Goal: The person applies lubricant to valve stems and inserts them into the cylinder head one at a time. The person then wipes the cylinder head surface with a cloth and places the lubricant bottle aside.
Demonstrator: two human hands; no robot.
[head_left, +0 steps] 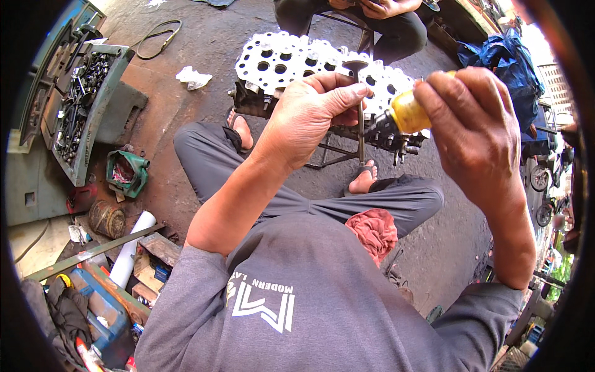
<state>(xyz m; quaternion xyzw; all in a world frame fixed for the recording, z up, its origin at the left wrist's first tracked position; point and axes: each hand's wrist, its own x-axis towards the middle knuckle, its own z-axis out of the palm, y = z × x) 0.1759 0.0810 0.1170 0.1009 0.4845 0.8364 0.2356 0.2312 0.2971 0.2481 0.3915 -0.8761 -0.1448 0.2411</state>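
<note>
My left hand [313,115] pinches an engine valve [361,139] just below its round head, with the thin stem hanging down. My right hand [474,127] grips a small yellow bottle [408,113], tilted so that its dark nozzle [380,126] points toward the valve stem. Whether nozzle and stem touch, I cannot tell. Beyond both hands lies an engine cylinder head [266,77], its pale flat face full of holes turned up. Dark fittings stick out along its near side. My hands and the bottle hide part of it.
Across from me sits another person [387,9], hands close together. A metal tray [87,146] of small parts stands at left, near a cut green container [137,173]. A red rag [375,232] lies on my lap; blue plastic sheeting [508,68] is at far right.
</note>
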